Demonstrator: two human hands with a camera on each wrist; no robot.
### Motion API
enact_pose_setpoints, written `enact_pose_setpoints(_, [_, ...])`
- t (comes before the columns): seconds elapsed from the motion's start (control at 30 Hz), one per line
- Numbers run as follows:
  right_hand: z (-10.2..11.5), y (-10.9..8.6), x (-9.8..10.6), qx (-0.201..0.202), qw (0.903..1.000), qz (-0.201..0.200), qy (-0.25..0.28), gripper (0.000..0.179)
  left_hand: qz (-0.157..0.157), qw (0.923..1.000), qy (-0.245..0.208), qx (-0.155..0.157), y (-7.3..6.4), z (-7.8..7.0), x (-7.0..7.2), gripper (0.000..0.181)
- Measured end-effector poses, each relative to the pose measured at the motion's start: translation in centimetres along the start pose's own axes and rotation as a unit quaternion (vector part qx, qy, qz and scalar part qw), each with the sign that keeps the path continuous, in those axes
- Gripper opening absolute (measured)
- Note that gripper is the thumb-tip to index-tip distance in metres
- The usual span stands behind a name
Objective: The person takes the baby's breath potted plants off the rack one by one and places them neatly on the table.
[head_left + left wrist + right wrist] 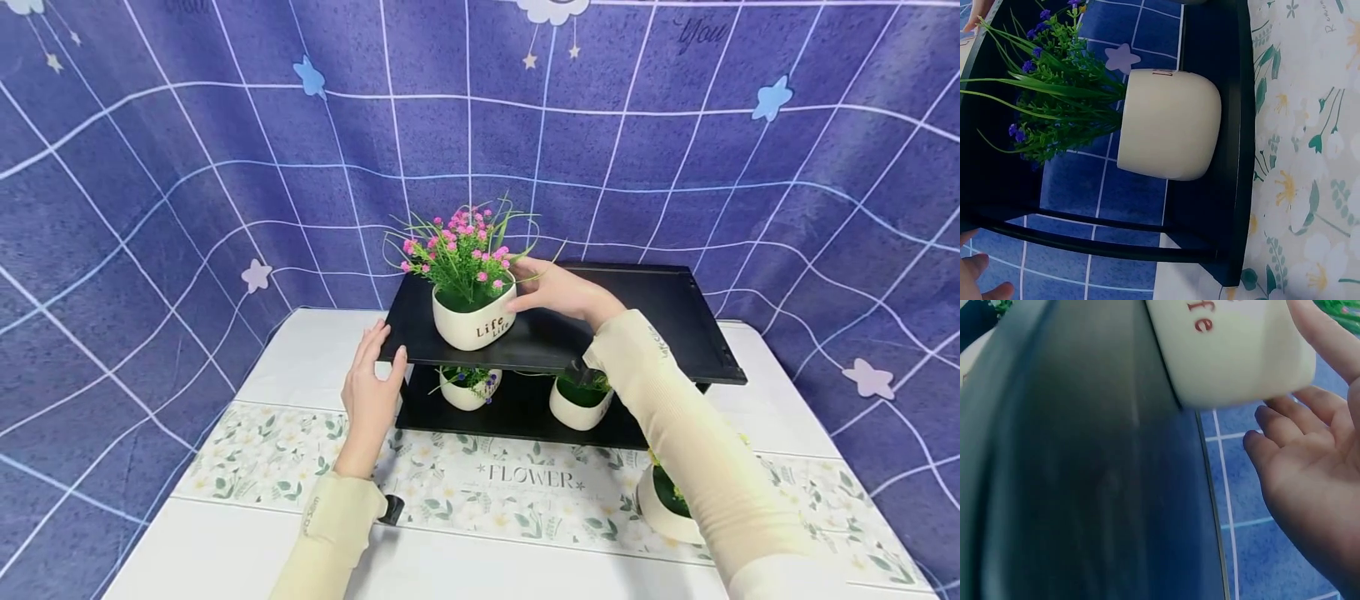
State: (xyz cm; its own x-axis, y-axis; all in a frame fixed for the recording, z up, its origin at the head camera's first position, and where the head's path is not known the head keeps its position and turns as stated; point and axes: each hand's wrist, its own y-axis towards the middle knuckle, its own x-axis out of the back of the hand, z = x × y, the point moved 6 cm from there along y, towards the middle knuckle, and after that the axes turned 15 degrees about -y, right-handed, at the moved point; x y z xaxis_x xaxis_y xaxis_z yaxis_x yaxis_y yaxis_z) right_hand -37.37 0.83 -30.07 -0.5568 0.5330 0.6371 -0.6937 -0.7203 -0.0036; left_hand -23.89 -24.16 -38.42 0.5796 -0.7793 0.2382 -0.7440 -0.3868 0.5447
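Blue gridded cloth [585, 133] backs the black shelf [645, 300]. Toward the left of the shelf's top, my right grip [558, 287] curls around the pink-flowered pot [468, 323]; my left grip [371, 387] lies relaxed at the shelf's left edge. Slackening unevenly or bumping the shelf could tip the pot.

Desk [465, 567]: white, with a printed band of pale flowers, green leaves and the word "FLOWER". Directly on it: one shelf [652, 308], black, two-tiered, set towards the rear; one yellow-flowered pot [657, 510], white, front right, partly hidden. On upper tier: one pink-flowered pot [467, 327], white, lettered "Life", left of middle. On lower tier: one violet-flowered pot [463, 397], left; one green-planted pot [576, 413], farther right, both white, standing apart.
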Motion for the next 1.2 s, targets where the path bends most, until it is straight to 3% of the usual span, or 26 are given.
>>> enact_pose_setpoints(0.17, [0.1, 0.5, -0.5, 0.004, 0.9999, -0.008, -0.004, 0.070, -0.002, 1.0000, 0.001, -0.003, -0.1, 0.1, -0.2, 0.044])
enact_pose_setpoints(0.3, [0.2, 0.6, -0.6, 0.008, 0.9998, -0.014, 0.007, 0.076, -0.005, 1.0000, 0.001, -0.006, -0.1, 0.2, -0.2, 0.043])
enact_pose_setpoints(0.53, [0.1, 0.2, -0.4, -0.031, 0.9993, -0.019, -0.005, 0.091, -0.003, 1.0000, -0.003, -0.003, -0.1, 0.2, -0.1, 0.043])
enact_pose_setpoints(0.7, [0.5, -0.3, -0.4, -0.044, 0.9986, -0.017, -0.025, 0.090, -0.007, 1.0000, 0.000, -0.007, 0.0, 0.2, -0.1, 0.042])
enact_pose_setpoints(0.9, [0.1, -0.8, -0.5, -0.054, 0.9985, -0.010, 0.001, 0.090, -0.010, 0.9999, 0.000, -0.011, 0.1, 0.0, 0.0, 0.042])
enact_pose_setpoints(1.07, [-0.4, -1.1, -0.7, -0.060, 0.9977, -0.026, 0.020, 0.089, -0.006, 0.9999, -0.001, -0.008, 0.1, -0.1, -0.1, 0.042])
enact_pose_setpoints(1.2, [-0.1, -1.4, -0.6, -0.064, 0.9965, -0.051, -0.012, 0.087, -0.009, 0.9999, 0.001, -0.008, 0.2, 0.0, 0.0, 0.042])
